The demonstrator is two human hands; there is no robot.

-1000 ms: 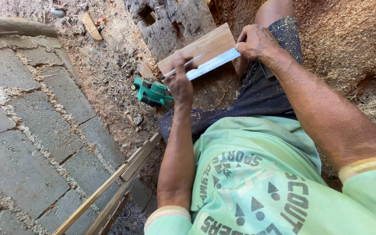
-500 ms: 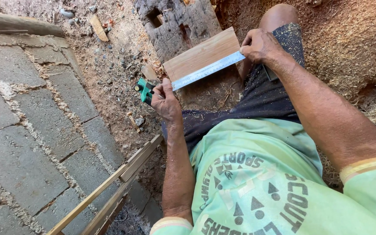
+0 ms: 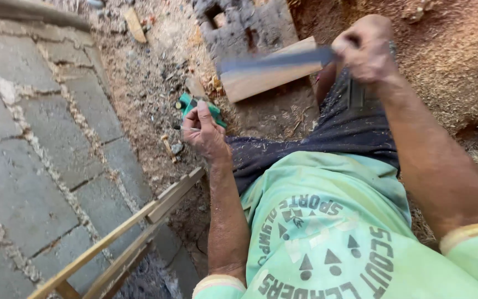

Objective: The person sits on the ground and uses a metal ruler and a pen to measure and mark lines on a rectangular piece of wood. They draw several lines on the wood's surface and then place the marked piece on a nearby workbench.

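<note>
1. The right hand [image 3: 367, 49] was closed in a fist around one end of a long flat metal ruler [image 3: 275, 60]. The ruler looked blurred and pointed to the left in the picture, over the wooden board [image 3: 261, 80].
2. The wooden board lay flat on the sawdust ground, just in front of the person's knee, with the ruler above its upper edge. It could not be told whether the ruler touched the board.
3. The left hand [image 3: 206, 130] was loosely curled with the fingers bent inward. It held a thin pencil-like stick [image 3: 186, 128], which stuck out to the left of the fingers.
4. Just beyond the left hand, a green tool [image 3: 197, 108] lay on the ground, partly hidden by the fingers. It was not clear if the hand touched it.
5. A grey block with holes [image 3: 244, 25] stood behind the board.
6. Further left were grey paving stones [image 3: 34, 138] with sandy joints.
7. Thin wooden slats [image 3: 134, 227] lay slanted near the left forearm, at the edge of the paving.
8. Heaps of sawdust [image 3: 455, 61] covered the ground on the right side.
</note>
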